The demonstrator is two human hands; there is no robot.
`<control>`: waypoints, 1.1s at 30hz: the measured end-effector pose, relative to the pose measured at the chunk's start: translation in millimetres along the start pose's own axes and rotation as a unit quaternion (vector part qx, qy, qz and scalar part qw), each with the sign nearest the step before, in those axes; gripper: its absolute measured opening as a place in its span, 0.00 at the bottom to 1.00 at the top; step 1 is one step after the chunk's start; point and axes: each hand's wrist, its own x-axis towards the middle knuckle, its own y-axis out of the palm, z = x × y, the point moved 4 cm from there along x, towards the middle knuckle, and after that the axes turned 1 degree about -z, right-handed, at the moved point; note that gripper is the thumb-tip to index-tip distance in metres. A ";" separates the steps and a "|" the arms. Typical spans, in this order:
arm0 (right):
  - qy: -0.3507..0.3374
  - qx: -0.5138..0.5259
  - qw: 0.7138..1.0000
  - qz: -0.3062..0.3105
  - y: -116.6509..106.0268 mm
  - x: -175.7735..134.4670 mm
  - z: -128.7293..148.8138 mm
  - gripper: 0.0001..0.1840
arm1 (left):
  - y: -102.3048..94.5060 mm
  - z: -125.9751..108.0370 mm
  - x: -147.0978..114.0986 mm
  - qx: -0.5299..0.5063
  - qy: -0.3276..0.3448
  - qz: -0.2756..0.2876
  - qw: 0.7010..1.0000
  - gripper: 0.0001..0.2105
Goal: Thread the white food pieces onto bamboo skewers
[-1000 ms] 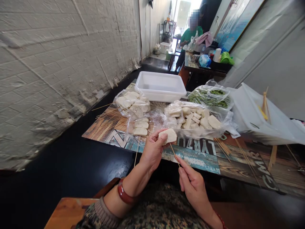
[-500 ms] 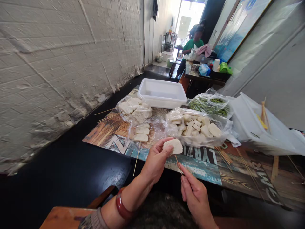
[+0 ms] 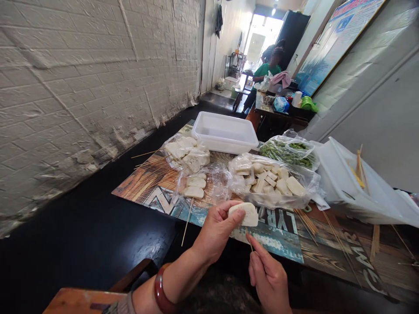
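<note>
In the head view, the left hand [image 3: 218,229] is nearly closed in a pinch, thumb on the near face of a pale slice [image 3: 247,215] and fingers behind it, holding it above the front edge of the table [image 3: 322,258]. The right hand [image 3: 269,272], its fingers curled, grips a thin skewer [image 3: 250,242] between thumb and forefinger, pointing up at the slice's lower edge (whether the tip has gone in, I cannot tell). Just beyond the left hand, more pale pieces [image 3: 194,192] lie on clear plastic, a skewer [image 3: 187,222] jutting from the nearest one over the table edge. Beyond the hands stand an open bag of white chunks [image 3: 278,179], a bag of greens [image 3: 288,150] and a white tub [image 3: 225,146]. Loose skewers [image 3: 306,226] lie to the right.
</note>
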 end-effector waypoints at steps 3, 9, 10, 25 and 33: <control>0.008 -0.003 1.000 -0.027 1.0 -0.8 4.6 0.19 | 1.5 -1.5 -1.7 0.017 0.014 0.004 1.000 0.16; 0.016 0.000 0.999 -0.031 3.2 -1.2 9.3 0.20 | 1.7 -3.3 -5.4 0.043 0.020 0.004 0.999 0.16; 0.015 -0.002 0.999 -0.033 3.3 -1.1 9.4 0.20 | 1.9 -3.3 -6.0 0.045 0.019 0.009 0.999 0.16; -0.035 -0.001 0.999 0.015 3.5 5.8 5.5 0.18 | 4.7 0.5 -7.8 0.049 0.003 0.019 0.999 0.17; -0.017 0.019 0.999 -0.022 1.0 16.8 12.4 0.13 | 10.6 8.7 -2.2 0.082 -0.036 0.056 0.994 0.19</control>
